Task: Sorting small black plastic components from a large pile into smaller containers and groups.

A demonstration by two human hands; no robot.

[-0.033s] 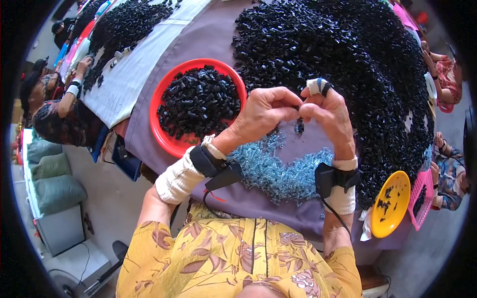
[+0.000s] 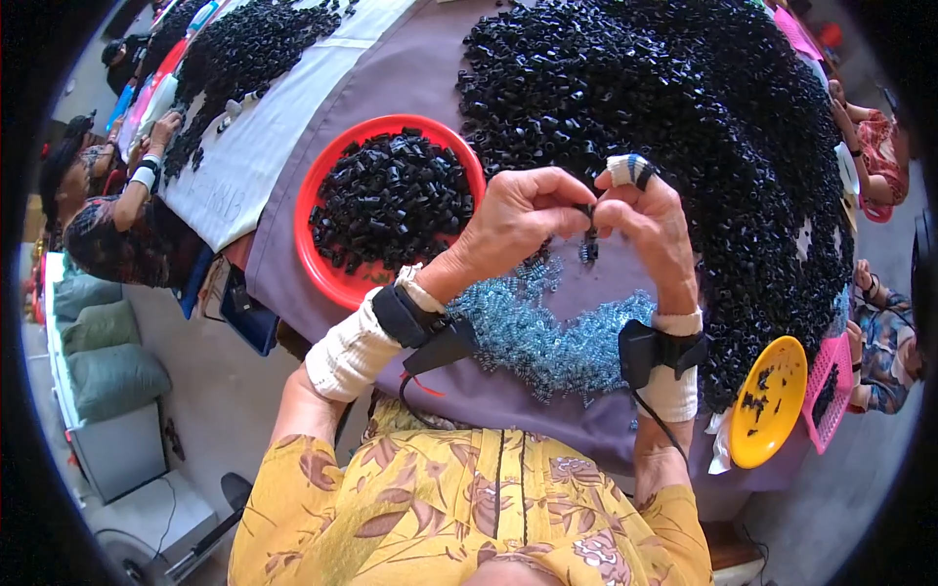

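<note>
Black plastic pieces [image 2: 684, 127] lie in a very big heap that covers most of the far and right part of the table [image 2: 410, 68], which has a purple-grey cloth on it. Left of this heap stands a round red tray [image 2: 315, 256], filled with more of the same black pieces and touching the cloth near the table edge. In front of the person, between the two forearms, a smaller pile of pale blue pieces [image 2: 547, 337] spreads on the cloth. At the right edge of the table rests a yellow dish [image 2: 782, 410] with a few dark bits in it, and just beside it a pink basket [image 2: 831, 391]. Above the blue pile the two hands meet. The left hand [image 2: 513, 230] has its thumb and fingers closed together on the top of one small black piece [image 2: 590, 239], and the right hand [image 2: 650, 230] pinches the same piece from the other side; its forefinger wears a white wrap with a dark band. The piece hangs between the fingertips, a little above the cloth, not touching the piles. Both wrists carry a black strap with a small device and a white cuff. At the far left another person [image 2: 107, 215] sits at a second, white-covered table with black pieces.
</note>
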